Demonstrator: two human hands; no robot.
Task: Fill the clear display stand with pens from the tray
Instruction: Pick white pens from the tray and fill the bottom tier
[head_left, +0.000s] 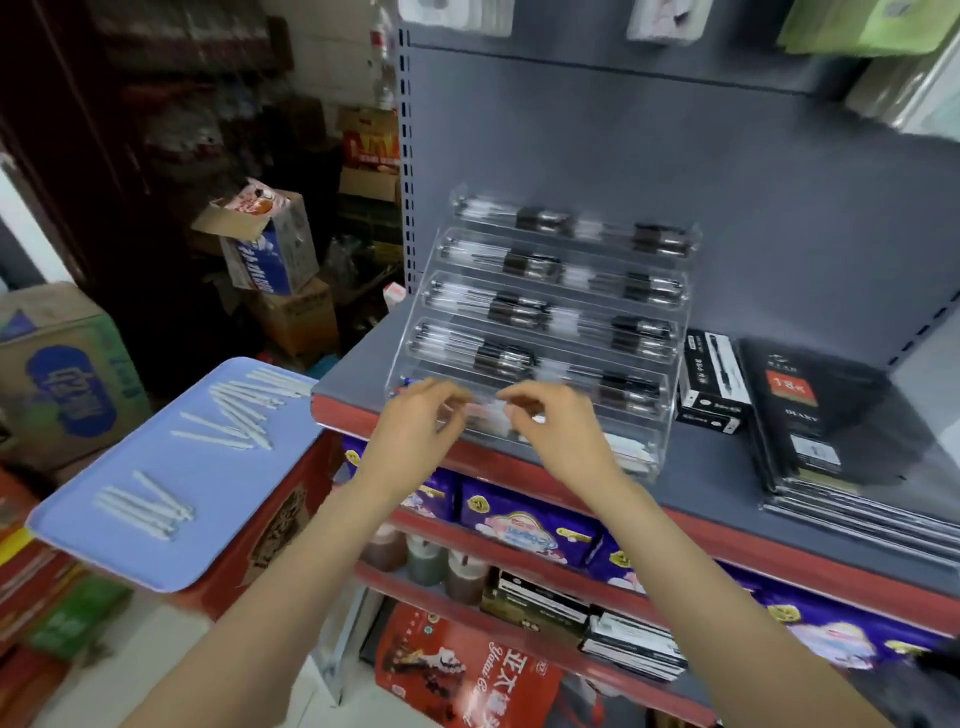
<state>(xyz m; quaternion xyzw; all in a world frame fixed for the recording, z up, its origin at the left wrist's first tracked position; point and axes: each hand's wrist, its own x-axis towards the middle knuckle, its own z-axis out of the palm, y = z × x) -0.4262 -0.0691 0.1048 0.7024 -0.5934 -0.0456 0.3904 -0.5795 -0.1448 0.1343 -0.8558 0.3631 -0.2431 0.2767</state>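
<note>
The clear display stand (675, 332) sits tiered on the grey shelf, its upper rows filled with black-and-clear pens. Both hands are at its bottom row. My left hand (415, 421) and my right hand (550, 421) have curled fingers around a bunch of white pens (485, 413) held between them over the lowest tier; motion blur hides the exact grip. More white pens (244, 415) lie in loose groups on the blue tray (208, 519) at the left.
Black pen boxes (714, 379) and dark diary notebooks (810, 415) lie right of the stand on the grey shelf (701, 483). Purple packets and bottles fill the shelves below. Cardboard boxes (270, 244) are stacked behind the tray, which rests on a red box.
</note>
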